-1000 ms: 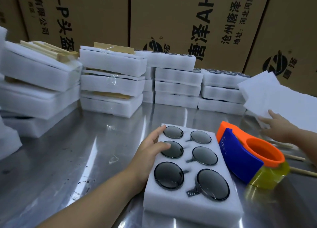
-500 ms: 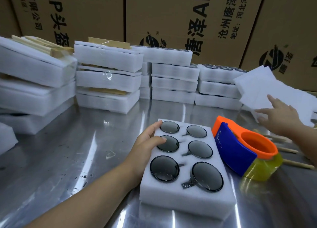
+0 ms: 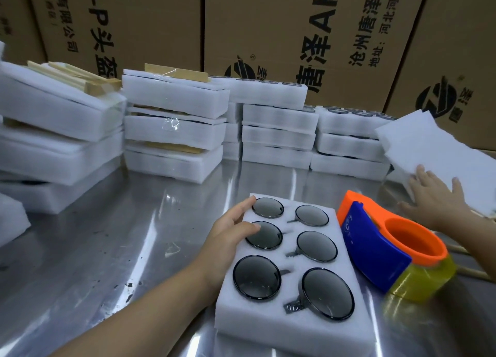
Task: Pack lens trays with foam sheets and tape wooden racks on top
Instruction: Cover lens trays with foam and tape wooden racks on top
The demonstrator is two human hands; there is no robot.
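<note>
Six lenses are sitting in the lens tray at near centre, the left hand steadying its left edge, fingers loosely apart. The right hand, having moved further onto the foam sheets at far right, is pressing down with spread fingers, apparently starting sheet pickup

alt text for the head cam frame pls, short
A person's left hand rests on a white foam tray holding six round dark lenses, while the right hand lies spread on a stack of thin white foam sheets. An orange-and-blue tape dispenser sits beside the tray on the steel table; stacked packed foam trays stand behind.
</note>
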